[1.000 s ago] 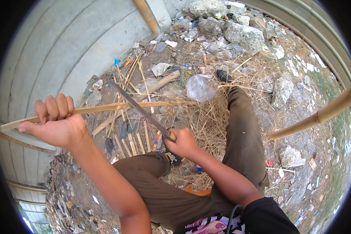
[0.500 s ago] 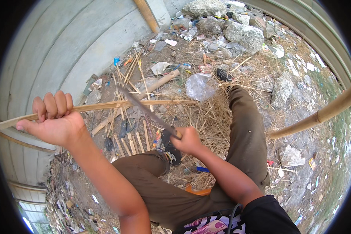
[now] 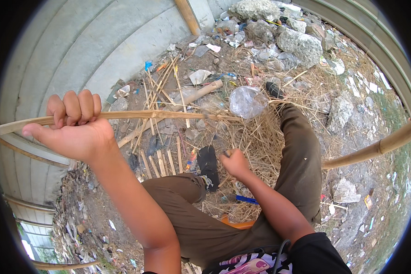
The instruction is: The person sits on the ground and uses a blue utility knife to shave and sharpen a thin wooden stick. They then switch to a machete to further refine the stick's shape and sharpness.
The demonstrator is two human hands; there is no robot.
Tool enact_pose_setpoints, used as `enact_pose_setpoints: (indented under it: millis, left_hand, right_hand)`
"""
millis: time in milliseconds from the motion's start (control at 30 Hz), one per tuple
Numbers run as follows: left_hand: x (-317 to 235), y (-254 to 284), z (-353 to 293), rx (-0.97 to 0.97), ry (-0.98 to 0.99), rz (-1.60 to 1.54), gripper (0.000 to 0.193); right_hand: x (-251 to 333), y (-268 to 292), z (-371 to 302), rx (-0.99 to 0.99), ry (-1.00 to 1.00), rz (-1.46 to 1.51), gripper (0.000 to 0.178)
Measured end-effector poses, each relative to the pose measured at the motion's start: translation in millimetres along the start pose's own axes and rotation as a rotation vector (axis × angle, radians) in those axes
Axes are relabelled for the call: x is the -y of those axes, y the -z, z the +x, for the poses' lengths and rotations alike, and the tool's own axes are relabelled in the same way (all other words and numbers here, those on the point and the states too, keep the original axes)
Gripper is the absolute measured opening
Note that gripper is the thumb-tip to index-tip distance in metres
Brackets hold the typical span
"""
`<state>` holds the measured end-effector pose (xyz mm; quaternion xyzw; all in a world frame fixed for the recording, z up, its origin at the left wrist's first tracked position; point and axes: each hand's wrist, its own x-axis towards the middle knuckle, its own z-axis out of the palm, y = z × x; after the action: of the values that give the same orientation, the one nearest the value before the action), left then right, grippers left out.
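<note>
My left hand (image 3: 80, 130) is raised at the left, its fingers wrapped round one end of a long split bamboo strip (image 3: 178, 115). The strip runs level across to the right, over the littered ground, and has a node near its middle. My right hand (image 3: 236, 164) is closed in a fist below the strip's far end, round the handle of a long-bladed knife (image 3: 226, 154). Little of the knife shows now, as its blade is smeared by motion. Below the strip, several short cut bamboo pieces (image 3: 161, 163) lie beside my shoe (image 3: 208, 164).
Thin bamboo sticks (image 3: 162, 84) and a thicker bamboo length (image 3: 201, 95) lie by the concrete wall (image 3: 91, 50). Dry straw (image 3: 246, 137) and a clear plastic bag (image 3: 247, 102) are between my legs. Rocks (image 3: 299, 45) stand far off; a bamboo pole (image 3: 370, 150) slants in from the right.
My right hand has moved right, and the knife blade has swung away from its leftward slant across the strip. My left hand still grips the strip; the whole view has shifted slightly.
</note>
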<state>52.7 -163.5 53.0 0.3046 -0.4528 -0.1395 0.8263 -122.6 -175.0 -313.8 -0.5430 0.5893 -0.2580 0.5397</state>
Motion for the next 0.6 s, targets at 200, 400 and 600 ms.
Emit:
enact_pose_setpoints:
  millis: [200,400,600]
  left_hand:
    - [1.0,4.9,5.0,-0.094,-0.026,0.042,0.068]
    - [-0.5,-5.6,-1.0,-0.045,-0.038,0.044,0.067]
    - [-4.3,1.5,4.8,-0.041,-0.011,0.052,0.067]
  right_hand:
    - [36.0,1.9,-21.7,-0.014,0.034,-0.001,0.030]
    - [23.5,-0.6,-23.0,0.039,0.247,0.034,0.032]
    - [12.1,9.3,-3.5,-0.089,-0.189,-0.117,0.033]
